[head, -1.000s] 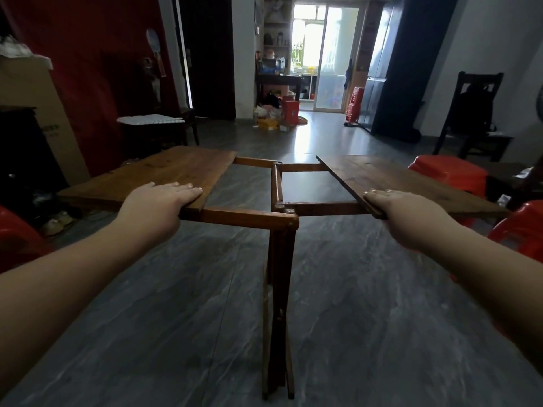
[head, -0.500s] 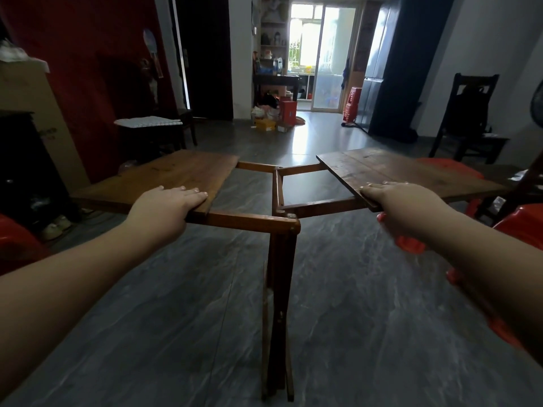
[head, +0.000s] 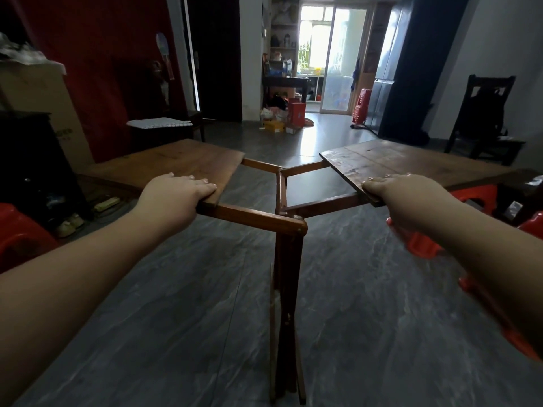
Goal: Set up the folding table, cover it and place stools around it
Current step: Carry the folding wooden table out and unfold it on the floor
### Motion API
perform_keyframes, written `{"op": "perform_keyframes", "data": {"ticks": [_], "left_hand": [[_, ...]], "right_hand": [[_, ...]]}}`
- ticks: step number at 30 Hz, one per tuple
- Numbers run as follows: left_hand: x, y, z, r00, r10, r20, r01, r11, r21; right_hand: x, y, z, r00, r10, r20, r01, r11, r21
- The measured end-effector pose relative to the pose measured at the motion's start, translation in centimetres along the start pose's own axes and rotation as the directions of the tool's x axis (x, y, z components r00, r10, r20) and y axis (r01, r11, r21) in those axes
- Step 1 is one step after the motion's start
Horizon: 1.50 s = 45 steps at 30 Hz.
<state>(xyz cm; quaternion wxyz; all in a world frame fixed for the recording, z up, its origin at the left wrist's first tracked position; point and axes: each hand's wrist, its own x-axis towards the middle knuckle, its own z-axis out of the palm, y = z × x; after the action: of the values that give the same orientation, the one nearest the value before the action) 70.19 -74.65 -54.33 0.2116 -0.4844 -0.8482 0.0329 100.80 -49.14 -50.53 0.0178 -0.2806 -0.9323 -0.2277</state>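
Floor (head: 182, 318) of dark grey tile is filling most of the view, with the folding table (head: 289, 227) standing half-opened in the middle of it. Its legs are hanging nearly together under the centre, so the frame is resting on a narrow footing. Two wooden leaves are spreading out like wings: the left leaf (head: 164, 163) and the right leaf (head: 411, 160), with bare frame rails showing in the gap between them. Red stools (head: 482, 196) are waiting just behind and under the right leaf, and another red stool (head: 17, 236) is sitting at the left edge. The left hand (head: 173, 198) is clamping the near corner of the left leaf, fingers lying on top; the right hand (head: 408, 198) is gripping the near corner of the right leaf likewise, and the two hands are holding well apart. Thumbs are hidden below the boards, so how firm the hold is remains hard to judge.

Risk is lying in those closed legs: if the leaves are pushed unevenly, the stand may be tipping sideways. Fingers near the rail joints could also be getting pinched as the halves are closing.
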Motion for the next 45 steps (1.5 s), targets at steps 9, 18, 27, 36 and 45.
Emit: {"op": "perform_keyframes", "data": {"ticks": [9, 18, 27, 36, 45], "left_hand": [[1.3, 6.1, 0.0, 0.997, 0.075, -0.034, -0.077, 0.994, -0.074], [1.1, 10.2, 2.7, 0.998, 0.059, -0.004, -0.059, 0.980, -0.192], [1.9, 16.6, 2.3, 0.984, 0.178, 0.023, -0.172, 0.973, -0.152], [3.3, 22.1, 2.9, 0.953, 0.301, -0.042, -0.304, 0.942, -0.146], [2.0, 23.6, 4.7, 0.975, 0.223, 0.003, -0.216, 0.944, -0.250]], "right_hand": [[1.8, -4.1, 0.9, 0.998, -0.060, 0.015, 0.060, 0.998, 0.011], [1.6, -6.3, 2.3, 0.992, -0.020, 0.124, 0.012, 0.998, 0.065], [0.1, -7.7, 3.7, 0.985, 0.028, 0.170, -0.027, 1.000, -0.007], [-2.6, -4.9, 6.6, 0.962, 0.076, 0.262, -0.123, 0.978, 0.170], [-3.0, -6.5, 7.7, 0.951, 0.025, 0.307, -0.137, 0.927, 0.349]]}}
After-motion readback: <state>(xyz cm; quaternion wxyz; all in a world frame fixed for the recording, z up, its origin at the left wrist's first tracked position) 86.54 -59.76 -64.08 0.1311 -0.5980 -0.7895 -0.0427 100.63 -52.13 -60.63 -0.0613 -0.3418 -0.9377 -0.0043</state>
